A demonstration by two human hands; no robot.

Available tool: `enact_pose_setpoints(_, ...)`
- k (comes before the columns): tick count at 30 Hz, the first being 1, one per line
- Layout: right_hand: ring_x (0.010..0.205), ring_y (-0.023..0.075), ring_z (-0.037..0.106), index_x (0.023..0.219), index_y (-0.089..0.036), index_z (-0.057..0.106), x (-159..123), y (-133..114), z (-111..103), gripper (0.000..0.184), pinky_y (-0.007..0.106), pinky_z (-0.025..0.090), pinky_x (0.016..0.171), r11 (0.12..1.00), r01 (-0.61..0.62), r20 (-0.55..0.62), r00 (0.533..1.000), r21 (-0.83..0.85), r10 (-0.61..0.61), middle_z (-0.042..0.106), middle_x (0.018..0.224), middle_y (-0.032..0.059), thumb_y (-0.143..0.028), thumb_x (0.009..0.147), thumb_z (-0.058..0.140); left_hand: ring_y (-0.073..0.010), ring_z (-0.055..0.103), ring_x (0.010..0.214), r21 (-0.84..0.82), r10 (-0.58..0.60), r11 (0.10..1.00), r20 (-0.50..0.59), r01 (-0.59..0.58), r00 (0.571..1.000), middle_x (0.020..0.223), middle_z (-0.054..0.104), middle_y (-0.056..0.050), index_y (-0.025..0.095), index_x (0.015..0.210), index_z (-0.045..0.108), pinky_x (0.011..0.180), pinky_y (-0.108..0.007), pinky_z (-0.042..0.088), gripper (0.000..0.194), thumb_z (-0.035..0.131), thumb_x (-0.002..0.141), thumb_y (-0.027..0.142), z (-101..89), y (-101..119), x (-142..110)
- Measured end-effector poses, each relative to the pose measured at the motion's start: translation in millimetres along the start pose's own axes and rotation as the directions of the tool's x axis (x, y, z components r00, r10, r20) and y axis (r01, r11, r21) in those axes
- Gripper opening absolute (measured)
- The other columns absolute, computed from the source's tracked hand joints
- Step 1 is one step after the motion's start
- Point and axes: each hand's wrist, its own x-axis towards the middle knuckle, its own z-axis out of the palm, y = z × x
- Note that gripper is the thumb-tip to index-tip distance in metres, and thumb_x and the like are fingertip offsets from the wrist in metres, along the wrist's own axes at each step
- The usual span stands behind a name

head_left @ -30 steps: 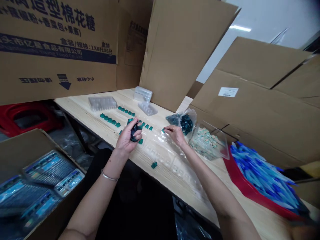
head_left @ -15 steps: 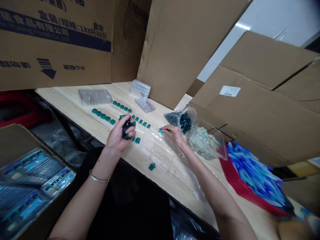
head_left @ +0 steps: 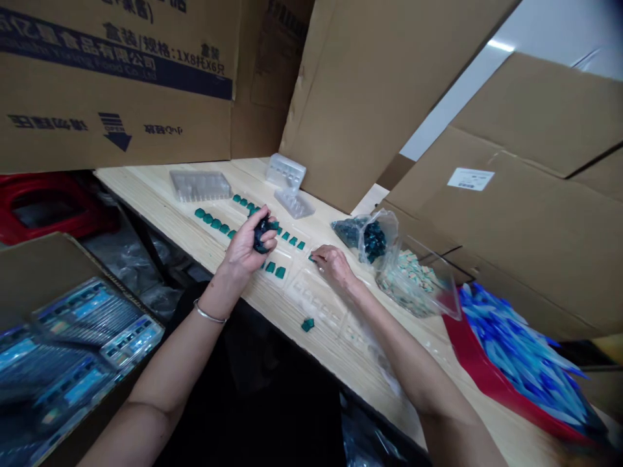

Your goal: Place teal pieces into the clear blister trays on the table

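Over the wooden table, my left hand [head_left: 241, 253] is closed around a clump of dark teal gem-like pieces [head_left: 263, 239]. My right hand [head_left: 335, 267] pinches one small teal piece [head_left: 312, 258], low over a clear plastic tray [head_left: 318, 305] and close to the end of a row of pieces. Similar teal pieces [head_left: 215, 223] sit in rows in clear trays left of and beyond my left hand; part of the rows is hidden behind it. One loose teal piece [head_left: 307, 324] lies on the near side of the table.
Beyond my right hand are a plastic bag [head_left: 374, 237] of dark teal pieces and a clear box [head_left: 411, 279] of pale pieces. A red bin [head_left: 481, 370] holds blue strips. Clear trays [head_left: 200, 186] stand at the back. Cardboard surrounds the table; an open carton [head_left: 58, 250] sits left.
My right hand has moved left over the tray with the teal piece, nearer the row's end. My left hand keeps its clump. The whole view has shifted slightly.
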Motion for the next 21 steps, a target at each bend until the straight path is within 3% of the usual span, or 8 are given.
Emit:
enact_pose_setpoints(4, 0.082, 0.0203, 0.060, 0.074, -0.018, 0.068, 4, -13, -8, 0.016, 0.032, 0.045, 0.079, 0.999, -0.011, 0.042, 0.999, -0.041, 0.012, 0.068, 0.082, 0.0102, -0.016, 0.080, 0.053, -0.0005, 0.034, 0.036, -0.079, -0.070, 0.994, 0.016, 0.071, 0.997, 0.063, 0.052, 0.004, 0.015, 0.076, 0.053, 0.032, -0.013, 0.024, 0.012, 0.060, 0.079, 0.025, 1.9, -18, -1)
enact_pose_setpoints(8, 0.075, 0.0166, 0.060, 0.090, -0.019, 0.066, 5, -43, -33, 0.018, 0.029, 0.048, 0.069, 0.967, -0.099, -0.134, 0.982, 0.235, 0.133, 0.066, 0.091, 0.0074, -0.031, 0.080, 0.056, -0.0010, 0.035, 0.036, -0.049, -0.122, 0.991, 0.011, 0.122, 0.993, 0.064, 0.054, 0.002, 0.014, 0.078, 0.054, 0.032, -0.014, 0.025, 0.014, 0.060, 0.079, 0.026, -1.2, -40, 3)
enact_pose_setpoints(11, 0.071, 0.0147, 0.060, 0.089, -0.019, 0.066, 3, -71, -47, 0.021, 0.026, 0.048, 0.063, 0.902, -0.105, -0.177, 0.965, 0.419, 0.194, 0.066, 0.089, 0.0056, -0.035, 0.078, 0.060, -0.0014, 0.037, 0.037, 0.007, -0.093, 0.996, 0.013, 0.093, 0.996, 0.063, 0.054, 0.002, 0.013, 0.077, 0.054, 0.033, -0.014, 0.026, 0.013, 0.059, 0.078, 0.024, -4.9, -55, 6)
enact_pose_setpoints(15, 0.075, 0.0150, 0.060, 0.089, -0.020, 0.067, -1, -91, -45, 0.018, 0.026, 0.047, 0.065, 0.899, -0.045, -0.190, 0.972, 0.435, 0.141, 0.064, 0.088, 0.0051, -0.031, 0.076, 0.062, -0.0012, 0.036, 0.036, 0.038, -0.103, 0.994, 0.011, 0.102, 0.995, 0.057, 0.050, 0.003, 0.013, 0.074, 0.053, 0.033, -0.014, 0.026, 0.012, 0.059, 0.077, 0.022, -5.4, -69, 6)
enact_pose_setpoints(21, 0.072, 0.0146, 0.060, 0.082, -0.020, 0.067, -11, -84, -35, 0.016, 0.026, 0.048, 0.066, 0.811, -0.095, -0.205, 0.944, 0.578, 0.257, 0.065, 0.085, 0.0043, -0.033, 0.073, 0.064, -0.0012, 0.038, 0.037, 0.057, -0.104, 0.993, 0.014, 0.104, 0.994, 0.057, 0.049, 0.004, 0.013, 0.073, 0.052, 0.034, -0.014, 0.027, 0.015, 0.063, 0.074, 0.022, -2.6, -77, 4)
